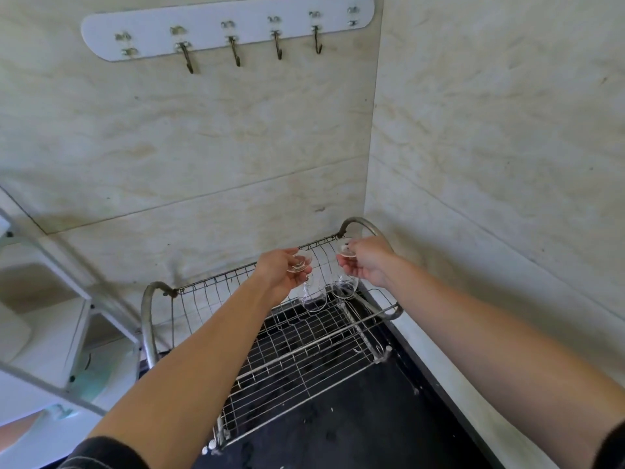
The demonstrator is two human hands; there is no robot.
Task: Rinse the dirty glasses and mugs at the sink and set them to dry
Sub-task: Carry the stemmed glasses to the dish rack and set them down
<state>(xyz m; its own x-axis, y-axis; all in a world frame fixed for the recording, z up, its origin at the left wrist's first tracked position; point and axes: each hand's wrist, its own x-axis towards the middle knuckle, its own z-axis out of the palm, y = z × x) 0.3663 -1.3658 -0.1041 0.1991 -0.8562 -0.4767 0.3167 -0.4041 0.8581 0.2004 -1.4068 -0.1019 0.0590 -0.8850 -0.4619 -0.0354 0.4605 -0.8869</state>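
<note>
Two clear stemmed glasses hang upside down over the far end of a wire dish rack. My left hand holds the left glass by its foot and stem, bowl down just above the rack's grid. My right hand pinches the foot of the right glass, whose bowl is down near the rack's back right corner. Whether either rim touches the wires I cannot tell.
The rack stands on a dark countertop in a corner of pale marbled wall. A white hook rail with several metal hooks hangs high on the back wall. White shelving with a metal frame stands to the left.
</note>
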